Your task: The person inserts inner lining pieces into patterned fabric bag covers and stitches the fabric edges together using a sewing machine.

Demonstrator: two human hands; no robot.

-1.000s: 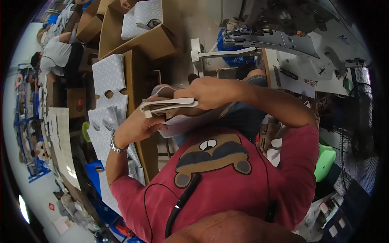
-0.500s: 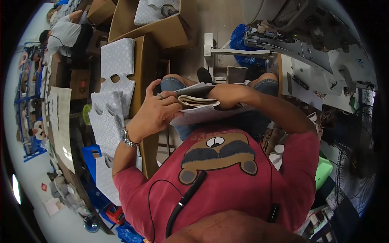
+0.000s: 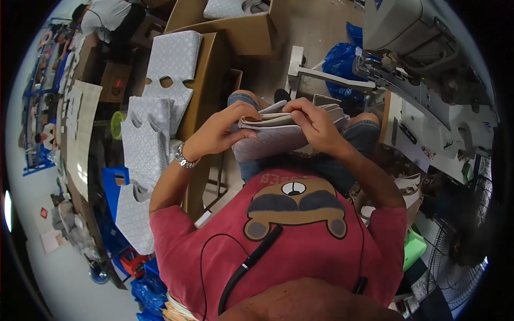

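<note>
Over my lap I hold a light grey patterned bag (image 3: 270, 143) with a pale beige inside, its open edge facing up. My left hand (image 3: 227, 128) pinches the bag's left top corner between thumb and fingers. At the upper edge further right, my right hand (image 3: 317, 127) has its fingers curled over the rim, thumb against the near side. What lies inside the bag is mostly hidden by my fingers and the folds.
Patterned grey panels (image 3: 144, 144) lie stacked at my left, by a cardboard box (image 3: 206, 80). Another open box (image 3: 235, 35) stands ahead. A sewing machine (image 3: 407, 80) on a white table (image 3: 428, 134) is to my right, near a fan (image 3: 458, 257). Another person (image 3: 110, 18) bends over far left.
My right hand has come out of the bag and now grips its upper edge. My left hand has shifted from the top to the left corner. The bag's near side now faces me more.
</note>
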